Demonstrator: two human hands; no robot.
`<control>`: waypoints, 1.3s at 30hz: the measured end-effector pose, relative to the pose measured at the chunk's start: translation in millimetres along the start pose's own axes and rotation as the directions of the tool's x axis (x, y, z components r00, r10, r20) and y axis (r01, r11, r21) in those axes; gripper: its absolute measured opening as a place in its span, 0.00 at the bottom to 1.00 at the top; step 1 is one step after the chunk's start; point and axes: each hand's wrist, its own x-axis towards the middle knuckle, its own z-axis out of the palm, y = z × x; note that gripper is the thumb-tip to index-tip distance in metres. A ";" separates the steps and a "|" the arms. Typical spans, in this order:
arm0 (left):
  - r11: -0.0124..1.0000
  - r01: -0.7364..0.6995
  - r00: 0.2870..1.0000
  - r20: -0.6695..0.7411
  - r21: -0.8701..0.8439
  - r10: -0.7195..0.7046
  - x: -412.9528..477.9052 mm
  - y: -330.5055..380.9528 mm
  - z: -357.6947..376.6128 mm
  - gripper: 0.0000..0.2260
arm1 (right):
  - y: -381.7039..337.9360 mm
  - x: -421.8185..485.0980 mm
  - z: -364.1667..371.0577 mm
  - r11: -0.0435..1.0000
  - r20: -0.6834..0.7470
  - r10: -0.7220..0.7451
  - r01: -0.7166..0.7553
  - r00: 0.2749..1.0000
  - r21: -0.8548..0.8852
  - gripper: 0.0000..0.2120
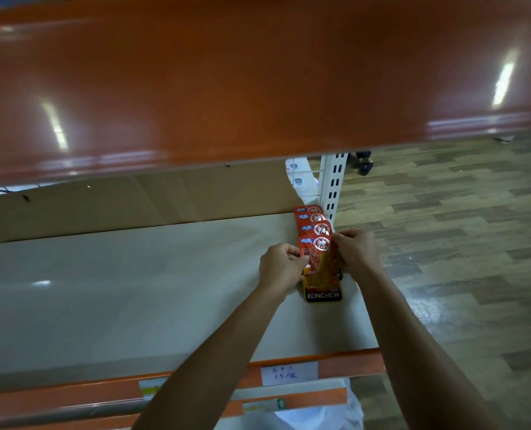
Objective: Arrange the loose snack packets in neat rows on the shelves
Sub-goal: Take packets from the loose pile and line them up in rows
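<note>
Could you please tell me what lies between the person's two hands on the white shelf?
In the head view, the front snack packet lies between the left hand and the right hand, each pinching a side edge.

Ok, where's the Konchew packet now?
Head view: the Konchew packet is at the white shelf, right end, fronting the packet row, pinched by left hand and right hand.

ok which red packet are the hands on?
The frontmost packet, KONCHEW band showing: left hand and right hand pinch its edges. Other packets lie behind.
</note>
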 end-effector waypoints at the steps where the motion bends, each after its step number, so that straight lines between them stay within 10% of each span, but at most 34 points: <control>1: 1.000 -0.004 1.000 -0.006 0.021 0.004 0.0 -0.3 0.3 0.07 | -0.1 -0.1 -0.1 1.000 0.000 0.009 -0.009 1.000 0.005 0.11; 29: 0.984 -0.057 0.994 -0.087 0.166 0.072 -4.3 6.7 8.0 0.10 | 0.7 -14.8 -8.4 0.999 0.015 -0.019 0.019 1.000 0.046 0.07; 39: 0.991 -0.069 0.995 -0.058 0.119 0.076 -6.5 7.0 3.3 0.11 | -13.3 -36.5 -4.8 0.951 -0.135 -0.277 0.252 0.951 -0.180 0.10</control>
